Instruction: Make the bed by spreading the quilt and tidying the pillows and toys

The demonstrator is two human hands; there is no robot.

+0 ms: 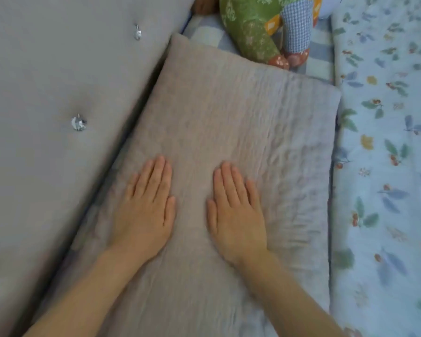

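Head view, looking down on the head end of a bed. A flat grey-beige pillow is laid lengthwise along the padded grey headboard, its long left edge lying just beside the foot of the headboard. Two shiny buttons are seen set into the headboard padding.

Both hands are placed palm-down on the near half of the pillow. The left hand is laid flat with the fingers straight and held close together, pointing toward the far end of the pillow. The right hand is laid flat in the same way, fingers straight and nearly touching one another. The two hands are set side by side, apart from each other, with a strip of bare pillow between them. Nothing is gripped or pinched by either hand. Fine wrinkles are visible in the pillow cover, most plainly to the right of the right hand.

A patchwork stuffed toy in green, blue check and orange fabric is seen beyond the far end of the pillow, resting on a blue checked sheet. A pale blue quilt printed with leaves and berries is spread along the right side, its edge running just beside the right edge of the pillow.
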